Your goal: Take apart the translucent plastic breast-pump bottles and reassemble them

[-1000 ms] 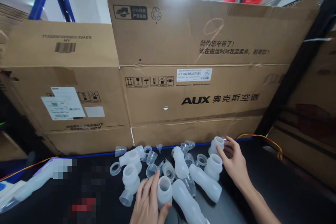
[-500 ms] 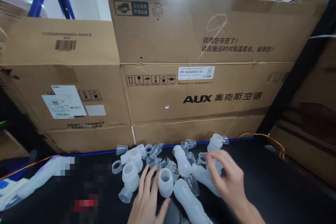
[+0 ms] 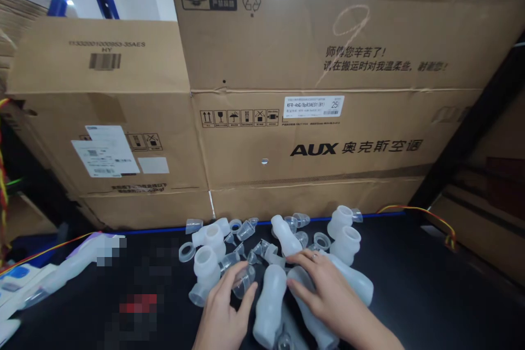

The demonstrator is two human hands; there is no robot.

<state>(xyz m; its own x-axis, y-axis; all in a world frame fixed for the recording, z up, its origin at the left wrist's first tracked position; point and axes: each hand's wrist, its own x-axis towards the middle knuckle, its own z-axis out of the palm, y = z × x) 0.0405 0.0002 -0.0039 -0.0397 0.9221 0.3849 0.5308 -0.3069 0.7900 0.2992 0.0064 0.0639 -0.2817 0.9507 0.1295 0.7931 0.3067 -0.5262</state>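
Note:
My left hand (image 3: 225, 306) curls its thumb and index finger around a small clear plastic cup (image 3: 244, 283). To the right, my right hand (image 3: 330, 290) rests over a frosted white tube (image 3: 305, 306), fingers bent about its upper part. Between the hands lies another wavy white tube (image 3: 270, 303). A third tube (image 3: 353, 276) lies beyond my right hand, partly covered by it. Double-bulged white pieces stand at the left (image 3: 207, 265) and at the back right (image 3: 346, 243). Behind the hands are several clear cups and rings (image 3: 322, 240), heaped loosely.
A large cardboard box wall (image 3: 246, 136) stands behind the black tabletop (image 3: 410, 284). Red and yellow wires (image 3: 430, 214) run at the right back edge. On the left lie a long wrapped white item (image 3: 61, 279) and a pixelated red patch (image 3: 138, 303).
My right hand has moved left and nearer, from the back-right white piece onto a tube. My left hand has shifted from an upright white piece to the clear cup. The view has tilted down.

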